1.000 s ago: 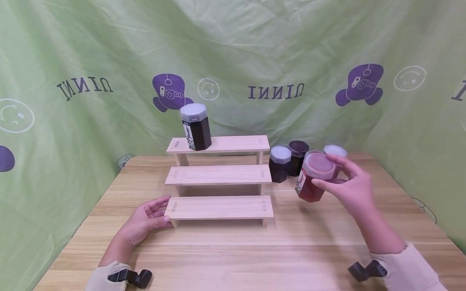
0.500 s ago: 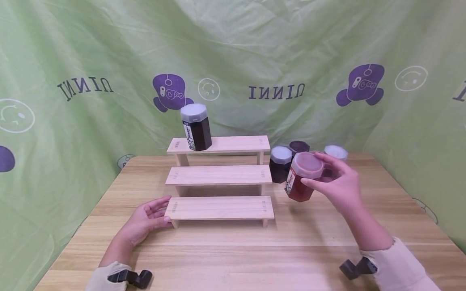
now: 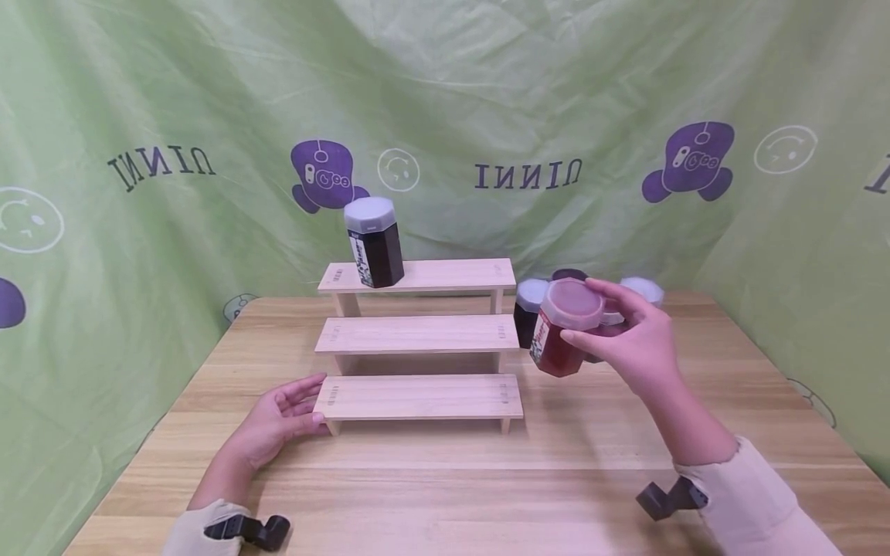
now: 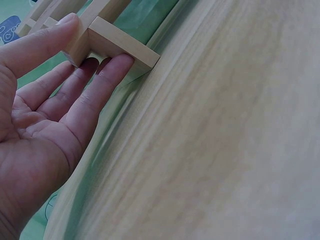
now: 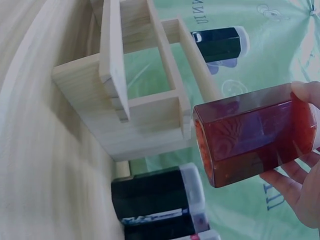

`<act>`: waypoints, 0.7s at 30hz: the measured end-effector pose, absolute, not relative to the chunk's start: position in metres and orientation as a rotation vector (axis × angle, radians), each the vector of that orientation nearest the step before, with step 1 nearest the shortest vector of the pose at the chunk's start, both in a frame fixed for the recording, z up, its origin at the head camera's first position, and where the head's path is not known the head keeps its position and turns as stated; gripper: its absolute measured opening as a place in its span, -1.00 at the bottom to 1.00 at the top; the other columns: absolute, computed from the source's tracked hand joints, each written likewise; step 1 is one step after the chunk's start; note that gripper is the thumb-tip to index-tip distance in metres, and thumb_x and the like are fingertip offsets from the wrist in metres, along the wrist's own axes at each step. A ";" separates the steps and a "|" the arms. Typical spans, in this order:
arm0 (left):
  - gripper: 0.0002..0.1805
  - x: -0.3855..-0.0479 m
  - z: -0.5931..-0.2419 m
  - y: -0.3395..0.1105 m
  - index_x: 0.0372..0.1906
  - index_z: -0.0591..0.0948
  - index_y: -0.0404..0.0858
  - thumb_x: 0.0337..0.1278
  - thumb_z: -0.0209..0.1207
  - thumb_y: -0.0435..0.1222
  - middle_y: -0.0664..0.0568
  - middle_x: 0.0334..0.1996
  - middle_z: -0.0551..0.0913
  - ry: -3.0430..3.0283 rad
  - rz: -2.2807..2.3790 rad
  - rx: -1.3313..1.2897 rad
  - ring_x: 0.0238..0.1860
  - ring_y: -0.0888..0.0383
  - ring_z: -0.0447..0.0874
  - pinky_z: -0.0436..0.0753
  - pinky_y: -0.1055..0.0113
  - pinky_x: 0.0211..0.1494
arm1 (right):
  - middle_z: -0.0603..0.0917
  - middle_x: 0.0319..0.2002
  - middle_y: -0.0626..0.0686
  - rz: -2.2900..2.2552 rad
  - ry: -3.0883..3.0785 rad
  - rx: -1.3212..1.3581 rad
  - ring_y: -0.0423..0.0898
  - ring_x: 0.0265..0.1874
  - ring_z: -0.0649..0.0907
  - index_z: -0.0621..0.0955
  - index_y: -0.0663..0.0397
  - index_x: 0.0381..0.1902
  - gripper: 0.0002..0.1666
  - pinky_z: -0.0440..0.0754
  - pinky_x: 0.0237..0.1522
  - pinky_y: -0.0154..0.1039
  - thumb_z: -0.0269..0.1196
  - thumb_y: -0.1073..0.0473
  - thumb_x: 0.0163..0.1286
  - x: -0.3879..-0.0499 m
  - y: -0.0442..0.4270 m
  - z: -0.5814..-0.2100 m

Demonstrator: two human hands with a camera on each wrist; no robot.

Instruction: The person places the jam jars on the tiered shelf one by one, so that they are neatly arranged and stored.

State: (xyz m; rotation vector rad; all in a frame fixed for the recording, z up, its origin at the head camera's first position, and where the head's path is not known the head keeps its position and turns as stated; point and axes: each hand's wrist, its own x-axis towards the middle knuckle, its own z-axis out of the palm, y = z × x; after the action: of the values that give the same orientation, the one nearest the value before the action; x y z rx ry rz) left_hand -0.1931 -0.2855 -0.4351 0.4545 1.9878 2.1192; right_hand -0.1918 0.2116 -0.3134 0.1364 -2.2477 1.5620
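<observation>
A three-step wooden display shelf (image 3: pixel 417 397) stands on the table. At the left end of its lowest step, my left hand (image 3: pixel 281 421) grips the wood, with the thumb at the front corner. The left wrist view shows the fingertips (image 4: pixel 120 62) against the step's end piece. A jar of red contents (image 3: pixel 562 332) with a translucent lid is in my right hand (image 3: pixel 636 340), slightly tilted and off the table, just right of the shelf. Thumb and fingers hold it near the lid. A dark jar (image 3: pixel 378 251) with a white lid stands on the top step's left end.
Behind the held jar, a white-lidded dark jar (image 3: pixel 526 324), a dark-lidded jar (image 3: pixel 570 273) and another pale-lidded jar (image 3: pixel 643 289) stand on the table (image 3: pixel 445 494), partly hidden. A green printed cloth (image 3: pixel 445 93) hangs behind and at the sides.
My right hand has carried the red jar leftward and slightly up, closer to the shelf, now covering part of the dark jars behind. The left hand has stayed at the shelf.
</observation>
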 end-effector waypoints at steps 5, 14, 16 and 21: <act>-0.21 -0.193 -0.436 -0.286 0.38 0.09 -0.63 0.02 0.16 -0.67 0.06 0.08 0.56 1.981 2.122 0.458 0.02 0.10 0.65 0.71 0.05 0.01 | 0.65 -0.02 0.10 1.589 -2.232 0.180 -0.18 -0.18 0.70 0.53 0.07 0.27 -0.10 0.71 -0.14 -0.41 0.61 0.24 -0.10 -0.194 0.205 -0.305; -0.20 -0.193 -0.436 -0.284 0.38 0.09 -0.64 0.01 0.18 -0.67 0.07 0.07 0.57 1.988 2.122 0.427 0.01 0.10 0.65 0.70 0.08 0.03 | 0.63 0.01 0.09 1.647 -2.232 0.243 -0.11 -0.15 0.69 0.53 0.04 0.27 -0.10 0.73 -0.14 -0.38 0.61 0.22 -0.10 -0.198 0.196 -0.294; -0.18 -0.193 -0.436 -0.284 0.38 0.07 -0.65 0.00 0.18 -0.66 0.08 0.07 0.57 2.001 2.114 0.411 0.01 0.11 0.65 0.70 0.08 0.03 | 0.63 0.01 0.10 1.654 -2.236 0.248 -0.08 -0.16 0.70 0.53 0.03 0.27 -0.09 0.74 -0.15 -0.36 0.61 0.22 -0.10 -0.200 0.193 -0.291; -0.17 -0.193 -0.436 -0.285 0.38 0.04 -0.65 0.00 0.19 -0.67 0.09 0.07 0.56 2.021 2.106 0.400 0.02 0.13 0.65 0.70 0.08 0.03 | 0.61 0.01 0.12 1.667 -2.220 0.264 -0.06 -0.17 0.70 0.54 0.04 0.26 -0.10 0.74 -0.15 -0.33 0.61 0.24 -0.12 -0.206 0.185 -0.283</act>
State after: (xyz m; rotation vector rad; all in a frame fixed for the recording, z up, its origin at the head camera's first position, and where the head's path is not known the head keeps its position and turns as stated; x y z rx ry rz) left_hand -0.1928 -0.2846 -0.4355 0.3999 2.0205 2.1058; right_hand -0.2063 0.1847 -0.2834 0.2636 -2.2196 1.6673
